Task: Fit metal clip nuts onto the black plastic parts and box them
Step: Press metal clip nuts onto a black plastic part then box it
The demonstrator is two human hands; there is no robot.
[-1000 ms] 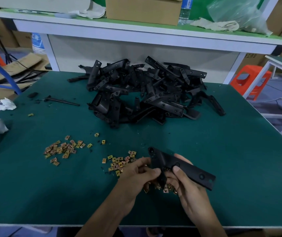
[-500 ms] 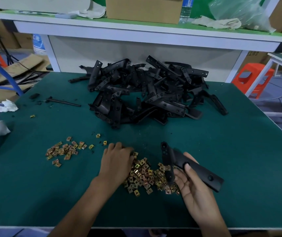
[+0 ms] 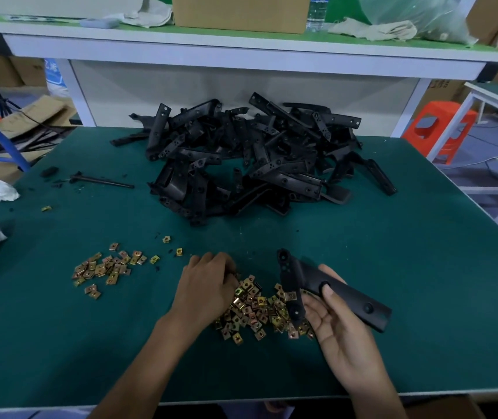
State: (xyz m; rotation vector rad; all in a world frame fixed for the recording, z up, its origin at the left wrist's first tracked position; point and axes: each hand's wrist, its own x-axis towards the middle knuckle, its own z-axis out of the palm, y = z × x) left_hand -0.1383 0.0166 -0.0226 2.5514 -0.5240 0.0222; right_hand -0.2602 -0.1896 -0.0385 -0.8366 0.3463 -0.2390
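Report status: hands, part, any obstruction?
Left hand knuckles-up on near clip nut pile, grip hidden. Right hand holds black plastic part beside the pile. Nothing between them.

The left grip (image 3: 208, 285) and right grip (image 3: 338, 328) are bare, and so are the left forearm (image 3: 151, 358) and right forearm (image 3: 371, 388) down to the lower edge of view. The right thumbnail (image 3: 327, 290) is cut short.

**Open room to the right**

The pile of black plastic parts (image 3: 253, 158) fills the tabletop's (image 3: 423, 267) far middle, with a white bench panel (image 3: 241, 86) close behind it. Right of the pile is bare surface. Left of it lies a thin black rod (image 3: 102, 181). Nearer than the pile are a heap of clip nuts (image 3: 257, 309) and a smaller scatter (image 3: 105, 267).
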